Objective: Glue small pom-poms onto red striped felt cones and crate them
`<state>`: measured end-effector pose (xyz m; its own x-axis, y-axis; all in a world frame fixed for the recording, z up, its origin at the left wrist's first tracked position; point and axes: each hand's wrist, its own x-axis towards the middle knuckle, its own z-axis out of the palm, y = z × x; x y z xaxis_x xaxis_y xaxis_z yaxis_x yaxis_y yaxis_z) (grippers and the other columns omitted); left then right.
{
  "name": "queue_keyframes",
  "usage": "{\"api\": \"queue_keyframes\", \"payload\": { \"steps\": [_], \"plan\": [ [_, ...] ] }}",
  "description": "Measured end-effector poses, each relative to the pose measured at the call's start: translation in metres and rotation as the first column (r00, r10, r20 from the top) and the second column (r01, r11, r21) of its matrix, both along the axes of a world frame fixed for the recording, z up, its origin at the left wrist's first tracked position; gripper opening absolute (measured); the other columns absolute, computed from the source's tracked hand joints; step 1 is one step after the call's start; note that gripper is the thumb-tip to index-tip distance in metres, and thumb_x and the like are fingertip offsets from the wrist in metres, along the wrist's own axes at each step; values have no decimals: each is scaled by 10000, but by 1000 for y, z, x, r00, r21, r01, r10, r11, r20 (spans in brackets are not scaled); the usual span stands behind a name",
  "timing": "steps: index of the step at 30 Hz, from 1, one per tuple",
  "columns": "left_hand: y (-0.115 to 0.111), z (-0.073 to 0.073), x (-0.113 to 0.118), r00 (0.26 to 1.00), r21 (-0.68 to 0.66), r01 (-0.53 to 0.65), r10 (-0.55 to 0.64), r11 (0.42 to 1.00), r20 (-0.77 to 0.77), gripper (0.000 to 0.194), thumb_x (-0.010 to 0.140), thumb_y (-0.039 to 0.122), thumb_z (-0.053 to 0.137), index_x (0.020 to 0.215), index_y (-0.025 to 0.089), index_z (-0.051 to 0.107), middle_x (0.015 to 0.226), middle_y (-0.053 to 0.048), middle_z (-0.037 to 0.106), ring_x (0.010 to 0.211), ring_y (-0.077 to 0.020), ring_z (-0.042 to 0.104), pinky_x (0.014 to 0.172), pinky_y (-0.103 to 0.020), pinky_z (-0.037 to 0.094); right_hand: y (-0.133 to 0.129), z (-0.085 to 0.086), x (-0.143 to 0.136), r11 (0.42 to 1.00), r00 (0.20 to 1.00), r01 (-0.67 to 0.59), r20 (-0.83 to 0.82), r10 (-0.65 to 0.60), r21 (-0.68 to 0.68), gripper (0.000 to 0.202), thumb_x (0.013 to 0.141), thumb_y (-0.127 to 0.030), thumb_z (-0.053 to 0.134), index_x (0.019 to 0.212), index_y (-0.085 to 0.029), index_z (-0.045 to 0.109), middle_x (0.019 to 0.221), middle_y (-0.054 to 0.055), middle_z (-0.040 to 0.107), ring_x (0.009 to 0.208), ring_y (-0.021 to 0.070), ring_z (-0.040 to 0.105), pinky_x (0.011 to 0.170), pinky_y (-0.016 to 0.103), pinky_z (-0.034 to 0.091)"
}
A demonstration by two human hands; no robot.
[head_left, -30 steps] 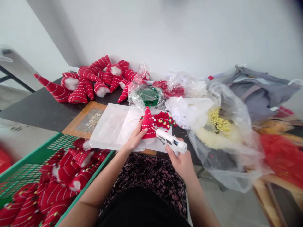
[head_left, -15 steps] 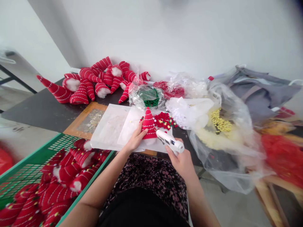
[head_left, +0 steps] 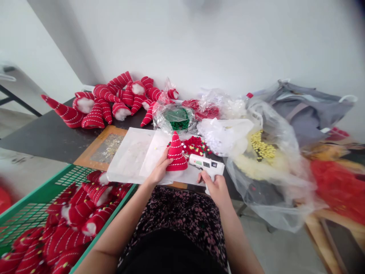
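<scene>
My left hand (head_left: pixel 160 168) is closed on the left side of a red cone-shaped hat (head_left: pixel 176 155) with white stitched stripes, which points upward above the white paper (head_left: pixel 129 161). In my right hand (head_left: pixel 216 186) is a white glue gun (head_left: pixel 205 165), gripped by its handle. Its nozzle points left, at the right side of the hat; I cannot tell whether it touches. Just behind the hat and gun lies a heap of small red, yellow and green pompoms (head_left: pixel 195 145). A few more of them lie by the hat's left edge.
Stuffed red striped hats (head_left: pixel 107 101) are piled at the back left. A green basket (head_left: pixel 34 203) at left holds more, dotted with pompoms. Behind the paper stands a bag of green pompoms (head_left: pixel 180 120). Clear bags (head_left: pixel 288 198) with yellow pompoms overhang the right side.
The glue gun has turned from slanting down toward me to nearly level, side showing, its nozzle now at the hat. The hat sits slightly lower and left in view.
</scene>
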<state>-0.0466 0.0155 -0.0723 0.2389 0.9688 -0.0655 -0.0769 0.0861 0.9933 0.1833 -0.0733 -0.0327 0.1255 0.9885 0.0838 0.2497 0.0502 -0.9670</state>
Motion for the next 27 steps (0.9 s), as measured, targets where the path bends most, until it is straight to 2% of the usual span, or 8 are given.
{"api": "queue_keyframes", "payload": {
  "steps": [7, 11, 14, 16, 19, 22, 27],
  "plan": [
    [2, -3, 0, 1000, 9, 1, -1, 1000, -4, 907, 870, 462, 598, 1695, 170, 358, 1771, -98, 362, 1645, -369, 284, 1374, -493, 147, 5, -14, 7, 999, 998, -51, 33, 51, -8, 540, 1004, -625, 584, 683, -203, 683, 707, 82, 761, 697, 223, 708, 731, 312, 566],
    [1, -2, 0, 1000, -2, -2, 2, 1000, 1, 925, 874, 487, 600, 1694, 144, 345, 1748, -127, 400, 1632, -378, 312, 1368, -507, 171, 3, -16, 12, 1000, 985, -13, 170, 15, -16, 520, 1002, -606, 583, 684, -206, 682, 714, 87, 768, 697, 236, 727, 717, 313, 574],
    [1, -1, 0, 1000, -6, -4, 4, 1000, -18, 924, 879, 487, 592, 1699, 145, 337, 1757, -125, 382, 1642, -379, 289, 1370, -510, 159, -5, -10, 15, 993, 944, 98, 310, -114, 67, 389, 986, -549, 624, 875, -191, 728, 842, 115, 805, 747, 257, 759, 702, 318, 587],
    [2, -2, -1, 999, 2, 16, -16, 1000, -36, 932, 874, 480, 588, 1703, 142, 329, 1767, -121, 364, 1648, -382, 271, 1374, -512, 139, -12, -1, 13, 984, 930, 103, 337, -148, 147, 341, 1005, -509, 612, 1031, -184, 712, 947, 130, 814, 807, 260, 781, 720, 312, 601],
    [5, -7, -3, 996, 37, 57, -55, 998, -64, 977, 820, 420, 605, 1716, 166, 306, 1794, -95, 307, 1661, -385, 234, 1377, -514, 106, -22, 15, 2, 974, 923, 12, 371, -98, 226, 293, 1027, -456, 603, 1135, -189, 654, 962, 115, 808, 821, 249, 798, 702, 281, 607],
    [7, -11, -4, 991, 91, 93, -84, 992, -100, 1024, 760, 346, 618, 1722, 203, 297, 1805, -68, 283, 1676, -383, 182, 1379, -516, 58, -26, 26, -11, 958, 882, -78, 466, -62, 276, 231, 1043, -402, 582, 1149, -203, 634, 892, 80, 798, 735, 235, 793, 642, 265, 589],
    [4, -7, -3, 985, 124, 110, -92, 986, -143, 1016, 797, 364, 632, 1727, 175, 268, 1817, -93, 240, 1680, -392, 162, 1381, -514, 76, -24, 27, -23, 937, 808, -139, 584, -79, 320, 216, 1072, -389, 529, 1136, -211, 633, 901, 76, 791, 713, 237, 790, 637, 273, 581]
  ]
}}
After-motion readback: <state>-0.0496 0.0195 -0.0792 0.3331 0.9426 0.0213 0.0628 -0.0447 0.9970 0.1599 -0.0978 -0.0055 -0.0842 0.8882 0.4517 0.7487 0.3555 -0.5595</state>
